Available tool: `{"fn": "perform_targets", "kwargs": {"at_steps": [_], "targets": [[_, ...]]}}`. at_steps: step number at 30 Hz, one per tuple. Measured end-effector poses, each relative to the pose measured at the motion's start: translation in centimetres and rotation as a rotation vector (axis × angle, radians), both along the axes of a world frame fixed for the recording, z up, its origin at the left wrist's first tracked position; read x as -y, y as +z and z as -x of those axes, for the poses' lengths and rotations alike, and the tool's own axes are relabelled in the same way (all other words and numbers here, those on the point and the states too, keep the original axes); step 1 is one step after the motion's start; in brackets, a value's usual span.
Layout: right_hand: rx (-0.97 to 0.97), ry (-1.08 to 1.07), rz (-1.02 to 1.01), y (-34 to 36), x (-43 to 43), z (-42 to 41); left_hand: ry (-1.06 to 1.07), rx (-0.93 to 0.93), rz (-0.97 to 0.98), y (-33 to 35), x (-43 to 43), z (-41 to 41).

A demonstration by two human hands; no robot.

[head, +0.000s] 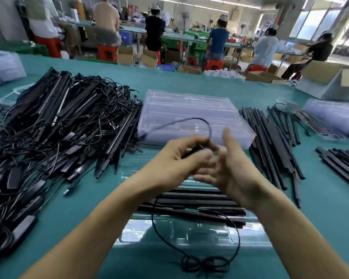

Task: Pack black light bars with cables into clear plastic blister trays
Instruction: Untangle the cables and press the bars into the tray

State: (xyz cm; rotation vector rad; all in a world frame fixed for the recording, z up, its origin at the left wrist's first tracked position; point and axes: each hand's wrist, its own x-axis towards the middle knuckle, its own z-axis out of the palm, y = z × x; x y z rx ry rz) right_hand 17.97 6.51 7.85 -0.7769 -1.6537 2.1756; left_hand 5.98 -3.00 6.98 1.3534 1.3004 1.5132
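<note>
My left hand (pixel 179 156) is curled round a small black part with a thin cable (pixel 189 120) that arcs up and away over the stacked trays. My right hand (pixel 228 168) hovers beside it, blurred, fingers spread and relaxed, holding nothing I can make out. Beneath my wrists lies a clear blister tray (pixel 199 232) with several black light bars (pixel 191 200) laid across it. A loose cable (pixel 204 262) loops from the tray down to a small coil near the table's front edge.
A large tangled heap of black bars and cables (pixel 54 127) fills the left of the teal table. Stacked clear trays (pixel 189 111) sit ahead at the centre. Plain black bars (pixel 270 141) lie in rows on the right, more trays (pixel 334 117) beyond. Seated people work at benches behind.
</note>
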Motion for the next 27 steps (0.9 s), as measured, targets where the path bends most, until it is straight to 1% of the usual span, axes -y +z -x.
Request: {"fn": "perform_targets", "kwargs": {"at_steps": [2, 3, 5, 7, 9, 11, 13, 15, 18, 20, 22, 24, 25, 27], "targets": [[-0.124, 0.047, 0.216, 1.3, -1.2, 1.4, -0.046, -0.216, -0.01, 0.5, -0.2, 0.1], [-0.18, 0.073, 0.264, 2.2, -1.7, 1.8, -0.048, -0.289, -0.006, 0.9, -0.2, 0.3], [-0.292, 0.143, 0.244, 3.9, -2.6, 2.4, -0.071, -0.391, 0.019, 1.2, 0.0, 1.2], [-0.388, 0.124, 0.214, 5.6, -3.6, 2.3, -0.1, -0.432, 0.079, 0.9, 0.6, 2.0], [-0.457, -0.004, 0.259, 6.6, -5.0, 1.8, -0.136, -0.402, 0.112, 0.5, 1.6, 2.9], [-0.511, -0.19, 0.345, 7.1, -6.6, 0.5, -0.197, -0.359, 0.114, 0.3, 2.9, 4.0], [-0.502, -0.384, 0.361, 7.0, -8.2, -1.2, -0.219, -0.322, 0.12, 0.0, 4.0, 5.2], [-0.421, -0.496, 0.352, 6.4, -9.6, -2.9, -0.18, -0.348, 0.151, -0.5, 4.4, 6.0], [-0.242, -0.546, 0.304, 4.5, -10.2, -4.3, -0.106, -0.411, 0.215, -1.5, 4.2, 6.5], [-0.237, -0.593, 0.277, 3.0, -10.1, -5.0, -0.036, -0.403, 0.234, -2.2, 3.7, 6.6], [-0.275, -0.627, 0.241, 1.7, -9.4, -6.0, 0.049, -0.454, 0.246, -3.0, 3.3, 6.6], [-0.323, -0.551, 0.21, 0.5, -8.0, -7.1, 0.172, -0.534, 0.25, -4.0, 3.2, 6.9], [-0.349, -0.479, 0.193, -0.1, -7.4, -7.8, 0.251, -0.561, 0.255, -4.3, 3.2, 7.2], [-0.387, -0.315, 0.132, -1.0, -5.7, -8.9, 0.402, -0.546, 0.262, -4.8, 3.4, 7.9]]}}
